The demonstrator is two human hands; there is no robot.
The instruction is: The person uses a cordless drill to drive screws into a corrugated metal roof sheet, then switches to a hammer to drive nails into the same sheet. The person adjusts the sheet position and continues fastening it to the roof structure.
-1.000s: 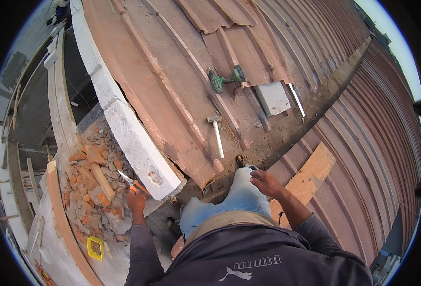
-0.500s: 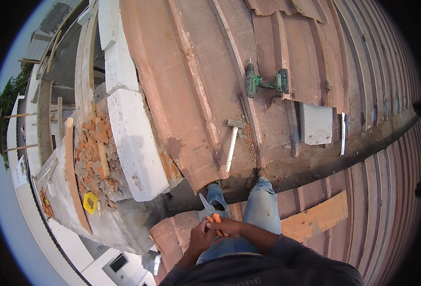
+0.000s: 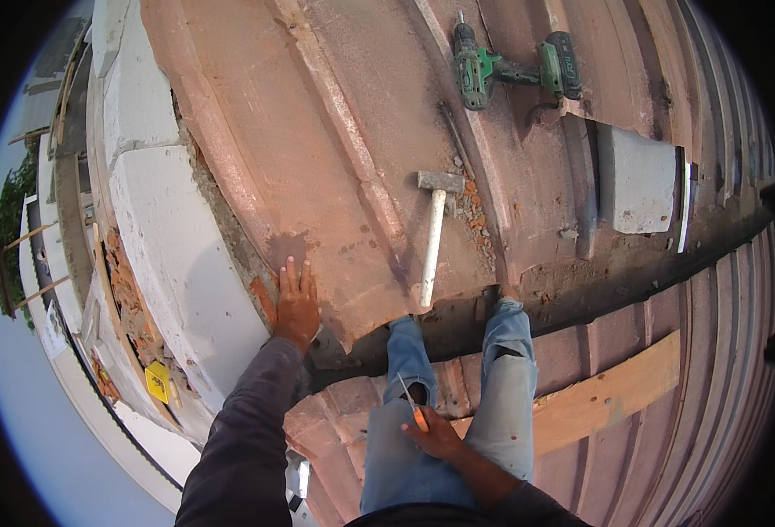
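Note:
My left hand [image 3: 298,307] lies flat with its fingers stretched out on the lower left corner of the rusty red metal roof sheet [image 3: 317,211], beside a long white block [image 3: 190,263]. In front of my jeans, my right hand [image 3: 440,437] is closed round an orange-handled tool with a narrow pointed blade [image 3: 419,417]; its exact kind does not show. The blade points up and slightly left. Ahead on the sheet, a hammer [image 3: 433,233] with a white handle lies with its head away from me. Farther off lies a green cordless drill [image 3: 475,70].
Brick rubble is scattered by the hammer. A pale grey block [image 3: 638,180] sits at the right. A dark gutter [image 3: 457,338] runs under my feet. A wooden board [image 3: 611,391] lies on the nearer roofing. A yellow container [image 3: 157,382] stands left, near the roof's drop.
My hands have parted. The left has reached forward and left onto the metal sheet; the right keeps the orange-handled tool. The view has moved closer to the roof.

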